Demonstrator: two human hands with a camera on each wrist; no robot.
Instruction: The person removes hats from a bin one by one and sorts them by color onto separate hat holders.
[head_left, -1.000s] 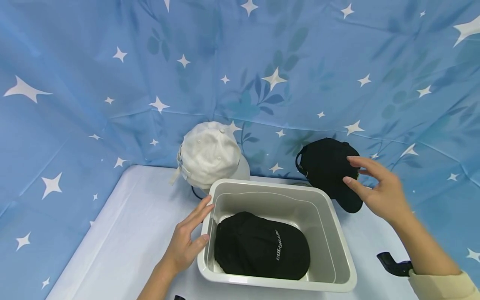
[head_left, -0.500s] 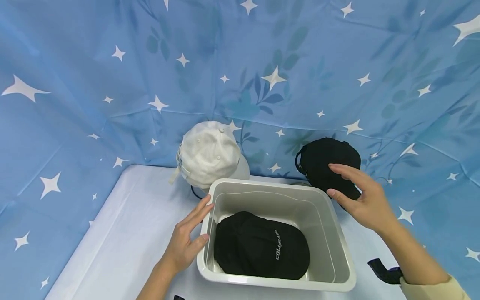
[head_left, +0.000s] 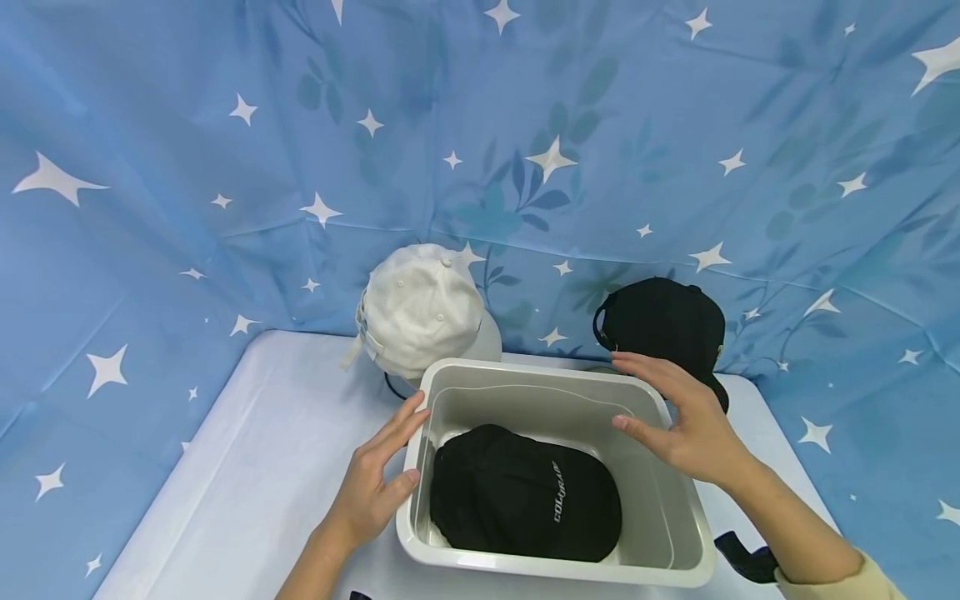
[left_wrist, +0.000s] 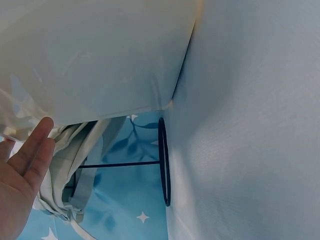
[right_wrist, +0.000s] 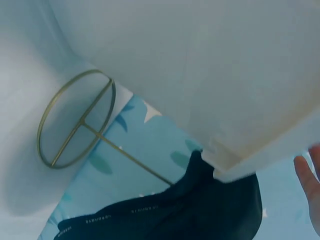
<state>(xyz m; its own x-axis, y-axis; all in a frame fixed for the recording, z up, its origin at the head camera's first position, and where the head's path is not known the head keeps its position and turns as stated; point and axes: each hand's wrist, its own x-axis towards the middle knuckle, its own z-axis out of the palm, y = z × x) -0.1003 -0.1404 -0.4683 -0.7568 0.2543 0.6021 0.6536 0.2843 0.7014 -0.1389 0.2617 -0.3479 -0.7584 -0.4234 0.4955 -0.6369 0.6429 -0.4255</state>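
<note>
A light grey plastic bin (head_left: 555, 568) sits in front of me with a black baseball cap (head_left: 517, 496) inside, white lettering on its brim. My left hand (head_left: 369, 485) rests on the bin's left rim, fingers spread and fairly straight. Over the bin's right rim hovers my right hand (head_left: 686, 429), thumb and fingers apart and nothing between them. Behind that hand, a second black cap (head_left: 660, 321) hangs on a thin brass stand (right_wrist: 82, 121); the hand hides part of its brim. A white cap (head_left: 422, 308) is behind the bin's back left corner, on a black wire stand (left_wrist: 162, 162).
A white cloth (head_left: 225, 467) covers the table under the bin and stands. A blue curtain (head_left: 480, 125) with white stars rises right behind the caps. Black wrist-camera mounts show near my right wrist and at the bottom edge.
My right hand has moved left and toward me, from in front of the standing black cap to over the bin's right rim. The left hand and the caps have stayed put.
</note>
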